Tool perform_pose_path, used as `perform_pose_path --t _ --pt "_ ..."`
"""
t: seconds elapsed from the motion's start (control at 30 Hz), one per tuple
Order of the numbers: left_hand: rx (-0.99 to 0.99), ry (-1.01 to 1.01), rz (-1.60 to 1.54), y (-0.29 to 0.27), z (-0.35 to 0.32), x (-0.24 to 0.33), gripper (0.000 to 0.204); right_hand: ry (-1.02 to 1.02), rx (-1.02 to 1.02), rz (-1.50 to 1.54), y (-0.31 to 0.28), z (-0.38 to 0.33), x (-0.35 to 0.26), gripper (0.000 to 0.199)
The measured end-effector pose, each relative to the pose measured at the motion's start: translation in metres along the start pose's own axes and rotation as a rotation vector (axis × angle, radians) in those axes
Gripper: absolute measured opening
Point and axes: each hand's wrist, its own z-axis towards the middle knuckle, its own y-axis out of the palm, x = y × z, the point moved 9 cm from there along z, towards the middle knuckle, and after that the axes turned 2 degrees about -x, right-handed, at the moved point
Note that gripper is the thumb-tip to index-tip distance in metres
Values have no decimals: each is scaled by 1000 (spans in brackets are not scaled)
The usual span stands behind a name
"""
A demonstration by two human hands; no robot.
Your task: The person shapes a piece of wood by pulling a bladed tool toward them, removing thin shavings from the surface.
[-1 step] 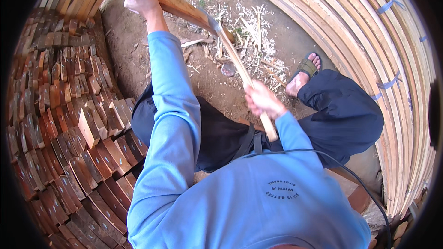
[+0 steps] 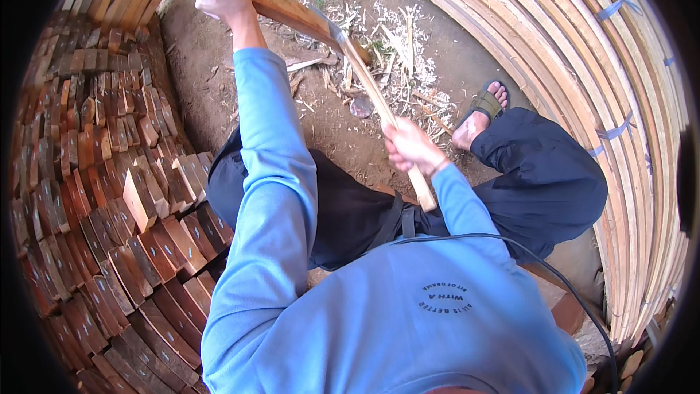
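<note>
My left hand (image 2: 229,1) is closed round a long brown wooden plank (image 2: 288,13), held up at a slant toward the upper left. My right hand (image 2: 413,143) grips the long pale handle of a wooden-handled chopping tool (image 2: 377,96). At the far end of this handle a grey metal head (image 2: 335,32) meets the plank's lower end; I cannot tell whether it is a hatchet or an adze. The butt of the handle sticks out below my right hand, over my lap.
Stacked brown wood blocks (image 2: 109,237) fill the left side. Long pale boards (image 2: 583,66), tied with blue strips, curve along the right. Chips and shavings (image 2: 408,47) litter the dirt floor beyond my sandalled foot (image 2: 481,113). A black cable (image 2: 554,270) crosses my shirt.
My right hand and the tool's handle have shifted slightly upward in the view. The left hand and the plank have hardly moved.
</note>
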Motion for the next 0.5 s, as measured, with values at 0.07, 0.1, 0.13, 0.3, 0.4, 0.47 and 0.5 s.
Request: perform_pose_path --t 0.07,0.1,0.13,0.3,0.4,0.47,0.5 --pt "29 -14 -54 -17 4 -3 28 -8 34 3 2 -5 3 18" --pt "47 -17 -85 -24 9 -4 27 6 53 -38 5 -15 8 17" --pt "78 -21 -61 -35 14 -3 28 19 73 -78 8 -29 17 17" --pt "93 2 -74 -16 3 5 27 4 74 -60 8 -12 4 20" --pt "71 -28 -63 -8 6 1 25 -46 36 -54 3 3 -3 20" --pt "77 -55 -52 -10 9 -4 25 -14 90 -70 3 -32 3 19" --pt "84 -51 -53 -8 9 -5 25 70 44 -18 4 -40 21 17"
